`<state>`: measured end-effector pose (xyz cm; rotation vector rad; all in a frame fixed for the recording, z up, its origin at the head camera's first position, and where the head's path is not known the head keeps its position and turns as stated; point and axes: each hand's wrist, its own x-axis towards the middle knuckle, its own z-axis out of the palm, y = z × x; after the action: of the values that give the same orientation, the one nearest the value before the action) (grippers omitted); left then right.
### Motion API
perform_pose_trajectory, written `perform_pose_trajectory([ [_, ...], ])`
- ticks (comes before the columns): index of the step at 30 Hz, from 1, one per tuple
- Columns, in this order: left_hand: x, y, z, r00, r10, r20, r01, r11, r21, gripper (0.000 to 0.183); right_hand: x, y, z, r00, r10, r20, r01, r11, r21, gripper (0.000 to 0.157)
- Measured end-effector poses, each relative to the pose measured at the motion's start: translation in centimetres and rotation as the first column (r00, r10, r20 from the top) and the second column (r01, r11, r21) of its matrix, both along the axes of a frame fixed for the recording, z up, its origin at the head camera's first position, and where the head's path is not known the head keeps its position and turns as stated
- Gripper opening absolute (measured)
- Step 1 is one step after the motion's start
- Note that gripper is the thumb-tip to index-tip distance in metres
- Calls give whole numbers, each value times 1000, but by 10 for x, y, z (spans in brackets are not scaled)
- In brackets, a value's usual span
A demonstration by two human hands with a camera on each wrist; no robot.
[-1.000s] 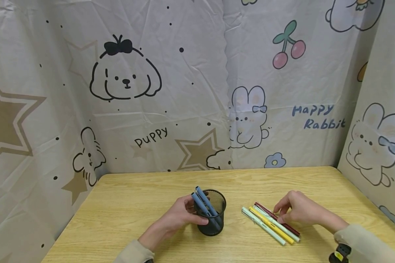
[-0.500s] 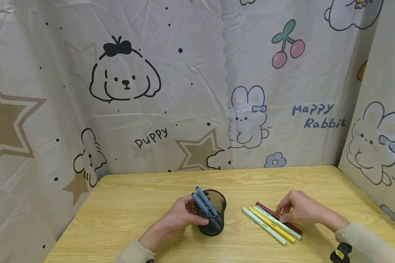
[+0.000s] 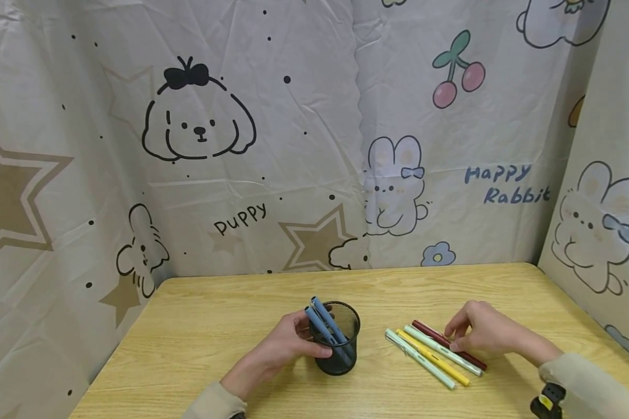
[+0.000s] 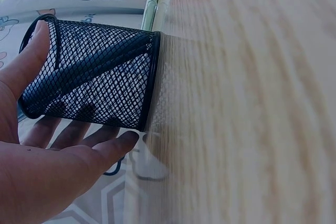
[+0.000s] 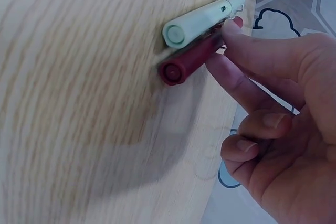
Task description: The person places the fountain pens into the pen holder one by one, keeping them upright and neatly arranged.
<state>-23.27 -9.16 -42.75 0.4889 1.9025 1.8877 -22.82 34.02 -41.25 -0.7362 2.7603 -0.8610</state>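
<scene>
My left hand [image 3: 288, 343] holds a black mesh pen cup [image 3: 346, 355], thumb on the near side and fingers behind it. Two blue pens [image 3: 322, 323] lean inside the cup toward the left. The left wrist view shows the cup [image 4: 100, 72] standing on the wooden table, its mesh wall between thumb and fingers. To the right, my right hand [image 3: 484, 329] pinches a dark red pen [image 3: 435, 331] between thumb and index finger; in the right wrist view that red pen [image 5: 191, 59] lies right beside a mint green pen [image 5: 202, 22], close over the table.
Next to the red pen lie a mint green pen [image 3: 445, 347], a yellow pen [image 3: 435, 356] and another mint green pen [image 3: 419, 358], roughly parallel. The wooden table [image 3: 230, 302] ends at a printed cloth backdrop [image 3: 304, 145] at the back and sides.
My right hand has shifted slightly right with the red pen. The mint green pen beside it has moved a little too, widening its gap from the yellow one. The left hand and cup stay put.
</scene>
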Motion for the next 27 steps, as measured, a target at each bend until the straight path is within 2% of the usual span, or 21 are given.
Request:
perform_pose_trajectory([
  [9, 0, -1, -1, 1000, -5, -6, 5, 1000, 0, 70, -1, -1, 1, 1000, 11, 14, -11, 1000, -7, 20],
  [27, -1, -1, -1, 1000, 3, 1, -3, 1000, -8, 72, -2, 0, 0, 1000, 9, 24, -9, 1000, -5, 17],
])
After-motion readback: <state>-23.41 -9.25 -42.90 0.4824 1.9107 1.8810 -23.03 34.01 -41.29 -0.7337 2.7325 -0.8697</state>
